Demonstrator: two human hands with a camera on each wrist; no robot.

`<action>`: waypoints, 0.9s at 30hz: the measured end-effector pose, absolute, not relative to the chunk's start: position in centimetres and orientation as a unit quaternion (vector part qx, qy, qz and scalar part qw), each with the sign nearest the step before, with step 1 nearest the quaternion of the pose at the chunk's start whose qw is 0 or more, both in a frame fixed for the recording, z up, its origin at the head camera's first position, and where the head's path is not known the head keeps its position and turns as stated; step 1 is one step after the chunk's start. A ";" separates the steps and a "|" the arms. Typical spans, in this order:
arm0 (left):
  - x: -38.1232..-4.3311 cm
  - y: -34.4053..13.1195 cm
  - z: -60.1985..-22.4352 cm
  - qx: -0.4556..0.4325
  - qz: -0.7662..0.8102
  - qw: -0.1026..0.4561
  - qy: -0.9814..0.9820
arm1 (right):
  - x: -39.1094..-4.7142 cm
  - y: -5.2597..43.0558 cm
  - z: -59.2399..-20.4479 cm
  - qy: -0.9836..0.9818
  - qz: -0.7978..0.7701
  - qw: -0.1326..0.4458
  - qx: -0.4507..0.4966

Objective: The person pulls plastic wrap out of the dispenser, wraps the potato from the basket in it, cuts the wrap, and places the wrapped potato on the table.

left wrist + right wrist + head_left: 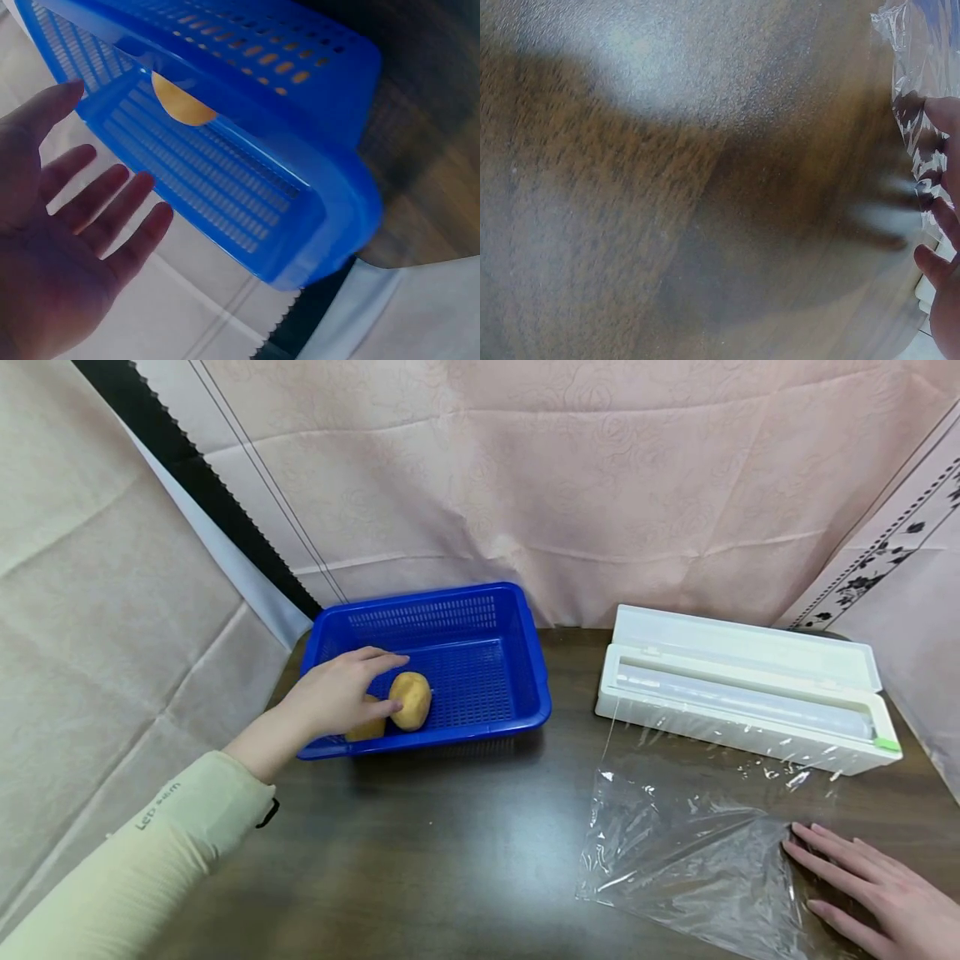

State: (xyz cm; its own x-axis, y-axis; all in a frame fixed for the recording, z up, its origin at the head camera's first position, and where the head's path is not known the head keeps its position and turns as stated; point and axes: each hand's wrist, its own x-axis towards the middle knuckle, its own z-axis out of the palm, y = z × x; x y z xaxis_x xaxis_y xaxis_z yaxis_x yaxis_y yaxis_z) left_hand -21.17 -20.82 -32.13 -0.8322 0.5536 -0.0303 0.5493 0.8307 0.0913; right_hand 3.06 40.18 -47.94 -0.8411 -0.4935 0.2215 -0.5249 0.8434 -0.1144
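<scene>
My left hand (341,692) reaches over the left end of a blue plastic basket (528,693), its fingers spread. The thumb overlaps a yellow potato (411,701) in the head view, and the index finger extends above it. A second potato (365,732) lies to its left, partly hidden beneath the hand. From the left wrist, only part of one potato (182,103) shows past the basket rim. My right hand (873,889) has its fingers extended at the right edge of a sheet of clear plastic wrap (690,860) on the table.
A white cling film box (675,733) stands at the back right with its lid raised. The sheet runs out over its front from the roll (742,697) inside. Pinkish cloth (570,485) hangs behind the dark wooden table (420,852).
</scene>
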 end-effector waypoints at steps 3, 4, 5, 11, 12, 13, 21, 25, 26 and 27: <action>-21.3 -21.5 -32.2 0.256 0.034 0.053 0.965 | 3.0 40.2 -48.0 -0.955 0.086 0.092 0.270; -21.3 -21.7 -32.2 0.248 0.032 0.063 0.966 | 3.0 40.2 -48.0 -0.955 0.087 0.093 0.269; -21.3 -21.8 -32.1 0.238 0.029 0.073 0.968 | 3.0 40.2 -48.0 -0.955 0.087 0.094 0.269; -21.4 -21.9 -32.1 0.182 0.015 0.139 0.973 | 3.0 40.4 -48.4 -0.955 0.095 0.096 0.265; -21.4 -21.8 -32.2 0.174 0.013 0.148 0.974 | 3.0 40.4 -48.4 -0.955 0.097 0.096 0.264; -21.5 -21.8 -32.3 0.165 0.009 0.156 0.974 | 3.0 40.4 -48.4 -0.955 0.098 0.096 0.264; -22.2 -21.4 -33.7 0.127 -0.024 0.185 0.974 | 3.0 40.5 -48.6 -0.953 0.100 0.099 0.270; -22.4 -21.2 -34.2 0.119 -0.026 0.184 0.975 | 2.9 40.6 -48.6 -0.952 0.101 0.099 0.269; -22.5 -21.2 -34.3 0.116 -0.027 0.185 0.976 | 2.9 40.5 -48.6 -0.952 0.102 0.098 0.270; -22.6 -21.2 -34.4 0.112 -0.028 0.187 0.976 | 2.9 40.5 -48.6 -0.952 0.101 0.099 0.270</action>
State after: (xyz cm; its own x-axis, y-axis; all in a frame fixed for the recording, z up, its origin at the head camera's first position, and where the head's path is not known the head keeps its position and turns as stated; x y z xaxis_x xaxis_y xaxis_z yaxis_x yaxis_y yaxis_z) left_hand -22.55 -21.20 -34.43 -0.9051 0.2084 -0.3707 0.2292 0.9733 -0.0125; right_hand 2.87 40.53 -48.55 -0.8343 -0.4951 0.2425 -0.5350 0.8333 -0.1393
